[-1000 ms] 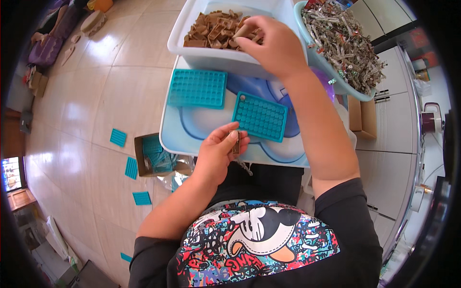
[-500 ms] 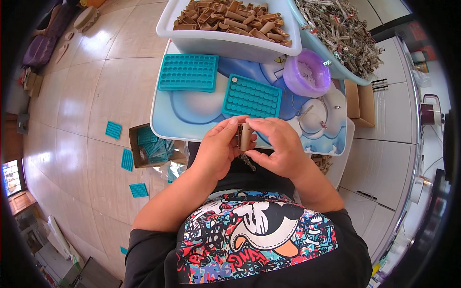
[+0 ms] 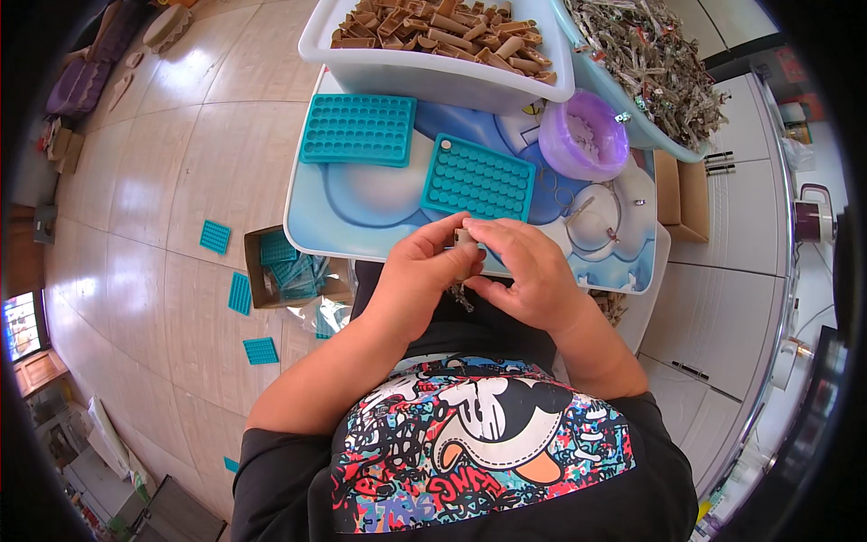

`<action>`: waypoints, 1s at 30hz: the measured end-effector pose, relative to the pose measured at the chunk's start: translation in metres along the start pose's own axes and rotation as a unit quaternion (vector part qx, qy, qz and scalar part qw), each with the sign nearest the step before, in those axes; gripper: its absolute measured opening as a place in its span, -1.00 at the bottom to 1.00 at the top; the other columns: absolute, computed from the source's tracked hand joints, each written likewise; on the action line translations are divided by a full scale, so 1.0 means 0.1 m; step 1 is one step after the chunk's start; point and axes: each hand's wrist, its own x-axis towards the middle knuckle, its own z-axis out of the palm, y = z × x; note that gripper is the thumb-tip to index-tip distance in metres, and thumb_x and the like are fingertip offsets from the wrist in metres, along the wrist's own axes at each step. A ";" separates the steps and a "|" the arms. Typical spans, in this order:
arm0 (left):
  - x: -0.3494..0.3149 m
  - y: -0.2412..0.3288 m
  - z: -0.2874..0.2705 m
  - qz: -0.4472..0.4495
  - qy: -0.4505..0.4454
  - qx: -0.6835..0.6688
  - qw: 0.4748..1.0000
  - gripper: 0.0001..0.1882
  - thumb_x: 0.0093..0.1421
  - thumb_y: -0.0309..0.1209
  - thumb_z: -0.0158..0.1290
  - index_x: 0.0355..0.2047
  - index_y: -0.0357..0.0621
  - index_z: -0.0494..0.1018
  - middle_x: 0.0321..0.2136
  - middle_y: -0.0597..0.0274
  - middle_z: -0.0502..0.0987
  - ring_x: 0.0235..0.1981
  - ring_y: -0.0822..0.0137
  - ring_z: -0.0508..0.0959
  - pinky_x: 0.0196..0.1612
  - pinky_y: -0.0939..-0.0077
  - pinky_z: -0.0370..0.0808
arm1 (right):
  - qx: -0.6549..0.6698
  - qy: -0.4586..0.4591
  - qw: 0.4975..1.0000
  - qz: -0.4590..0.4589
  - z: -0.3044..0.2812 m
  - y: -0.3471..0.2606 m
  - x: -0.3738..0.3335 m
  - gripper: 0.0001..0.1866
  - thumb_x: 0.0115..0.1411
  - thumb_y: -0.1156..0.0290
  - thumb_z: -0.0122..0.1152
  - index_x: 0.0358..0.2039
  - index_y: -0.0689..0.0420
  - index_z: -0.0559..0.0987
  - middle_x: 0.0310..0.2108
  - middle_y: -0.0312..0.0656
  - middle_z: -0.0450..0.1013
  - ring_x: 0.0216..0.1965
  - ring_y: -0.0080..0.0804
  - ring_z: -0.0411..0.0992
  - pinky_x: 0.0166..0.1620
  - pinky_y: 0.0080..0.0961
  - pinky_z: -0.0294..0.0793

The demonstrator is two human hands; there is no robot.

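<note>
Just in front of my body, at the near edge of the table, my left hand (image 3: 417,275) and my right hand (image 3: 526,271) hold a small brown plastic casing (image 3: 463,238) upright between them. Only its top end shows; fingers and thumbs cover the rest. My left thumb lies across its near side, while the right fingertips touch its top and far side. Below the hands hangs a bit of thin wiring (image 3: 461,298); whether it joins the casing cannot be seen. Beyond my hands lies a teal tray (image 3: 479,178) of round pockets, with one small pale disc in a corner pocket.
Another teal tray (image 3: 358,131) lies at the table's left. A white tub (image 3: 433,79) of brown casings stands behind, beside a pale-blue basin (image 3: 632,122) of wired parts. A purple bowl (image 3: 582,163) and scissors (image 3: 578,210) are at right. A cardboard box (image 3: 262,294) sits on the floor.
My left thumb has moved over the casing, which now shows only at its top. Both hands have closed in around it. The table looks slightly shifted in view.
</note>
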 end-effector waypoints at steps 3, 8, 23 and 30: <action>0.00 -0.02 0.02 0.029 0.004 0.076 0.997 -0.47 0.16 -0.62 0.02 0.15 -0.31 0.19 -0.17 0.10 0.47 -0.15 0.34 0.51 -0.08 0.51 0.46 | 0.032 -0.015 0.998 0.044 -0.07 -0.01 0.00 -0.40 -0.15 0.41 0.38 -0.04 0.20 0.41 -0.15 -0.08 0.45 -0.12 -0.09 0.42 -0.08 -0.29 0.42; -0.02 -0.15 -0.05 0.164 -0.032 0.296 0.940 -0.33 0.16 -0.62 0.03 0.23 -0.34 -0.02 -0.15 0.08 0.48 -0.12 0.32 0.50 -0.08 0.50 0.45 | 0.076 0.036 0.994 0.072 -0.06 0.05 -0.01 -0.56 -0.03 0.33 0.31 -0.13 0.23 0.49 -0.18 -0.08 0.46 -0.13 -0.10 0.42 -0.09 -0.31 0.39; -0.11 -0.08 0.01 0.279 -0.003 0.432 0.858 -0.76 0.13 -0.44 0.12 -0.19 -0.26 0.45 -0.41 0.11 0.56 -0.44 0.34 0.56 -0.36 0.51 0.47 | 0.414 0.180 0.870 0.198 0.12 -0.01 -0.22 -0.69 0.12 0.28 0.27 -0.24 0.22 0.49 -0.39 -0.34 0.38 -0.36 -0.63 0.28 -0.25 -0.66 0.27; 0.01 0.01 -0.02 -0.147 -0.063 -0.017 0.987 -0.68 0.26 -0.24 -0.06 -0.25 -0.31 0.43 -0.58 0.27 0.47 -0.61 0.48 0.46 -0.50 0.61 0.48 | 0.473 0.109 0.820 0.304 0.05 0.17 -0.27 -0.67 0.22 0.24 0.15 -0.13 0.22 0.47 -0.36 -0.36 0.40 -0.35 -0.68 0.31 -0.26 -0.69 0.30</action>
